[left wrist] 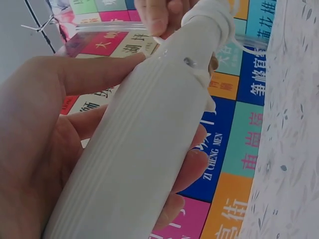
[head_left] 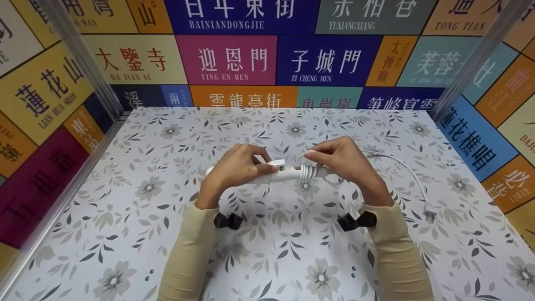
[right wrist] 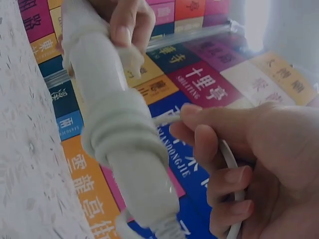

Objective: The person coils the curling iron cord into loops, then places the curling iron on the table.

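Note:
A long white appliance that looks like a curling iron [head_left: 286, 176] is held crosswise above the table. My left hand [head_left: 236, 165] grips its thicker ridged part [left wrist: 132, 144], thumb on one side and fingers on the other. A small white tab [head_left: 277, 162] sticks up by the left fingertips. Several turns of white cord [right wrist: 124, 124] wrap the slimmer handle. Beside these turns, my right hand [head_left: 347, 156] pinches the cord between thumb and forefinger. In the right wrist view the trailing cord [right wrist: 230, 159] passes through the curled right fingers.
The free cord [head_left: 403, 162] runs right to a plug [head_left: 429, 215] near the table's right side. A flower-patterned cover lies on the table [head_left: 250, 267]. Colourful sign-printed panels [head_left: 225, 60] stand behind and at both sides, with clear edge strips [head_left: 90, 71].

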Demonstrator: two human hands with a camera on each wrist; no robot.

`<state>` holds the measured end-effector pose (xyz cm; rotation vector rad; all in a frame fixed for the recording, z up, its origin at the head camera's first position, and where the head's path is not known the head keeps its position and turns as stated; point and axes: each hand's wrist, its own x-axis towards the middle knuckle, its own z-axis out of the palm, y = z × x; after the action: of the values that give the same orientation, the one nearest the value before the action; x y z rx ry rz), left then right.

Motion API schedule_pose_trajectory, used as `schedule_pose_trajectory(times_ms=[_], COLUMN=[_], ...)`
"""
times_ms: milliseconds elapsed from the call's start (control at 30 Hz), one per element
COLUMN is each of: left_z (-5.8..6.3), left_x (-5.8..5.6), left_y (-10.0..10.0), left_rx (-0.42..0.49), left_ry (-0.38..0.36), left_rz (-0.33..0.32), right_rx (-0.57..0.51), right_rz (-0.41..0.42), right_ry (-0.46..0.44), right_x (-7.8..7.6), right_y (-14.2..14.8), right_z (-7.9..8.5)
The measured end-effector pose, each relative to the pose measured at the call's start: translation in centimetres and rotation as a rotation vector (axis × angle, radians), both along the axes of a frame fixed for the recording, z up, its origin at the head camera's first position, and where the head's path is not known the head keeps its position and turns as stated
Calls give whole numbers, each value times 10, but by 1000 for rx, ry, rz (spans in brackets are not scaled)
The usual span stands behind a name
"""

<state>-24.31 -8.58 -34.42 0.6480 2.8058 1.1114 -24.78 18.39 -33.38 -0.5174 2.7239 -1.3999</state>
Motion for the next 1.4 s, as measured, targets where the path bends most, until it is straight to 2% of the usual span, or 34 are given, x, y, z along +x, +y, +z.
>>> schedule_pose_trajectory(times_ms=[133,267,400,533,700,833,967,1100,1267,1400], left_z=[1,4,8,12,15,16,17,18,20,22], left_x=[-1,0,2,4,7,8,8,6,6,6], left_y=[-1,-3,-3,-3,-3,-3,-4,-10,-18,-18], left_rx=[9,46,87,125,165,205,265,354,380,386], left_ry=[2,-14,-12,22,56,54,25,-5,-29,-44], left_rz=[40,121,211,266,293,318,314,320,323,288], right_rx=[-14,-31,-53,-76,-80,-80,-21,75,82,77], right_rz=[2,36,78,109,155,228,312,357,349,258], right_ry=[35,61,55,31,1,-48,-98,-162,-236,-271], right_x=[8,13,17,19,21,15,6,-5,-19,-27], right_y=[-6,-10,-14,-17,-18,-17,-12,-7,-5,-3], right_z=[6,9,10,10,8,4,-3,-12,-26,-36])
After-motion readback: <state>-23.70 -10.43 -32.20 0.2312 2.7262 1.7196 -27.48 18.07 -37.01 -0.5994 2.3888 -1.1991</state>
